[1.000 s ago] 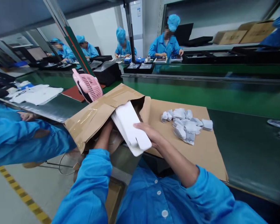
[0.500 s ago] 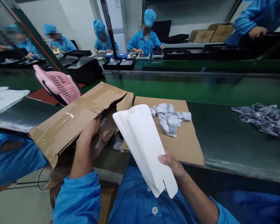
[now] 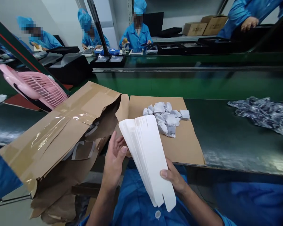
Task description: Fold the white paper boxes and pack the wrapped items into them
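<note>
A stack of flat white card pieces [image 3: 147, 157], fanned at its upper end, is held in my right hand [image 3: 174, 177], the thumb pressed on its face. My left hand [image 3: 114, 157] is beside the stack's left edge, palm turned toward it, with its fingers apart and nothing in them. To the left lies a torn, taped cardboard box [image 3: 58, 116], its opening facing my left hand. Behind the stack, small white wrapped packets [image 3: 166, 116] are heaped on a brown cardboard sheet [image 3: 188, 147].
A pink fan [image 3: 40, 86] stands at the left. Clear plastic bags [image 3: 264, 111] lie on the dark green bench [image 3: 228, 138] at the right. Several people in blue work across the bench, near black trays [image 3: 172, 50].
My left hand has come out of the box opening and moved right, next to the white stack. The view has shifted, so the box and fan sit further left.
</note>
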`<move>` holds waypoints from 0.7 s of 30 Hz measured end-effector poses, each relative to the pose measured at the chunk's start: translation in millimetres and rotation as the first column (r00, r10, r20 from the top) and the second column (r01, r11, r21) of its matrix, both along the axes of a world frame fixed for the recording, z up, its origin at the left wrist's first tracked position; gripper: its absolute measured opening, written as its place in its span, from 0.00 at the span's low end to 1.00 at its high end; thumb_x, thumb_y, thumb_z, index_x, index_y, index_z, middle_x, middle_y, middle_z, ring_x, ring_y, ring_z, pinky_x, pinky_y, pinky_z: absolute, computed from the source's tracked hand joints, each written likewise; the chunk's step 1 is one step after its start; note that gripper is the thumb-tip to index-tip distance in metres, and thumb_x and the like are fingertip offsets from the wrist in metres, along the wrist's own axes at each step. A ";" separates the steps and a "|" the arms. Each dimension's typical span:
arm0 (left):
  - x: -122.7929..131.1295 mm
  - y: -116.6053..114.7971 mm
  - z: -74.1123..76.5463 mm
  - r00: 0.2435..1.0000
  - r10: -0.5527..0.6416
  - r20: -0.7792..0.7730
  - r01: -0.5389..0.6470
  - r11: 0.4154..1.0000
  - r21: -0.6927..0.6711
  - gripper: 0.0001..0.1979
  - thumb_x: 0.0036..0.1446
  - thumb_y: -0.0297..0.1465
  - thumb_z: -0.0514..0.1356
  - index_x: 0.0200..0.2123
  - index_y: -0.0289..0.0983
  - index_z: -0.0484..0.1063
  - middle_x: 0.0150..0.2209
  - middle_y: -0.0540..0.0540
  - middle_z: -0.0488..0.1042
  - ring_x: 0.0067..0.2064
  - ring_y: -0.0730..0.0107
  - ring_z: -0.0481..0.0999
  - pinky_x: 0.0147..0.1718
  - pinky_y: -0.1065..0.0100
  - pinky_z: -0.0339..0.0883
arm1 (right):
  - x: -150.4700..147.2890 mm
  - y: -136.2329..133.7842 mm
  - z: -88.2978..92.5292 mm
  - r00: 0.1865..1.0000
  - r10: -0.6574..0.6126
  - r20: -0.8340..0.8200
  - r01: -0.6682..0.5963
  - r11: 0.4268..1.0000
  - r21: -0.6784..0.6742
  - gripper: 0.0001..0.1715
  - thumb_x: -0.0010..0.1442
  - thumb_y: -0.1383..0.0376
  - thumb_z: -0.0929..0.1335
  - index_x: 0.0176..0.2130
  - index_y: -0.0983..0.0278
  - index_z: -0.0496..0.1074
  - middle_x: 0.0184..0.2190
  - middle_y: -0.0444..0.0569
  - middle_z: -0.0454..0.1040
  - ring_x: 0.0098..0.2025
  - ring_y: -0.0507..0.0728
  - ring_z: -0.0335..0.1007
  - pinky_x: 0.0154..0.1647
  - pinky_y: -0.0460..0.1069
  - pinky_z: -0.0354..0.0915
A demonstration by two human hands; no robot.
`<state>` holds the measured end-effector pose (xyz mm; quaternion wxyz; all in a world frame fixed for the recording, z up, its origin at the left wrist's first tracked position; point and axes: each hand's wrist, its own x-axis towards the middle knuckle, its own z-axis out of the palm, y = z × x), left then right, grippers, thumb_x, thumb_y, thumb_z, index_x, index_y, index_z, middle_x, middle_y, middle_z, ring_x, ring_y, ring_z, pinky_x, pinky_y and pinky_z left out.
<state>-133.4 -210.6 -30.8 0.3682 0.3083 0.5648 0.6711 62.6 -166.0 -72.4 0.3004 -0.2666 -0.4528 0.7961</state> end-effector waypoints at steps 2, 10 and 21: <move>1.9 -7.3 1.6 0.999 -0.031 -0.010 0.030 0.999 -0.017 0.44 0.53 0.45 0.67 0.68 0.41 0.53 0.64 0.37 0.66 0.64 0.51 0.66 0.58 0.59 0.66 | 6.8 -9.7 -1.5 0.999 0.016 0.035 -0.017 0.999 0.028 0.36 0.46 0.47 0.75 0.50 0.62 0.73 0.41 0.51 0.77 0.39 0.59 0.71 0.37 0.50 0.67; 23.7 -33.6 -27.5 0.932 -0.180 0.314 0.233 0.962 -0.140 0.33 0.53 0.45 0.67 0.58 0.36 0.68 0.53 0.37 0.77 0.50 0.49 0.77 0.47 0.57 0.73 | 25.5 -29.4 6.9 0.967 0.180 0.182 -0.204 0.971 0.124 0.43 0.49 0.47 0.74 0.60 0.58 0.68 0.50 0.53 0.74 0.51 0.66 0.69 0.51 0.58 0.66; 34.2 -28.8 -36.5 0.901 -0.152 0.406 0.249 0.948 -0.197 0.30 0.49 0.43 0.70 0.52 0.36 0.70 0.48 0.39 0.79 0.47 0.52 0.79 0.41 0.61 0.75 | 28.3 -27.9 19.3 0.967 -0.065 0.245 0.062 0.998 0.020 0.30 0.58 0.52 0.72 0.57 0.58 0.70 0.49 0.50 0.76 0.48 0.60 0.73 0.47 0.53 0.68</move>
